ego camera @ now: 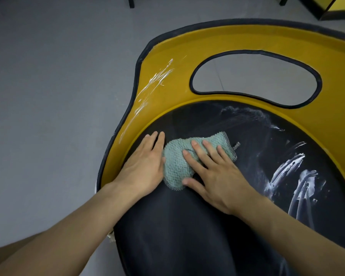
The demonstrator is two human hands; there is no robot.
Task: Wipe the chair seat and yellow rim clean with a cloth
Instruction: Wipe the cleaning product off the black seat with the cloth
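Grey floor (48,96) surrounds the black chair seat (187,236). My right hand (213,176) presses flat-fingered on the soft, limp cloth (175,166) at seat centre. My left hand (141,166) lies flat at its 9 o'clock, seemingly touching. I would press mid-cloth, sweeping toward the smears (293,176) at 3 o'clock.

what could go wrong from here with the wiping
1. The cloth is bunched under the right hand, so it may only spread the white smears on the seat.
2. The streaks on the yellow rim sit away from the cloth and could get missed.
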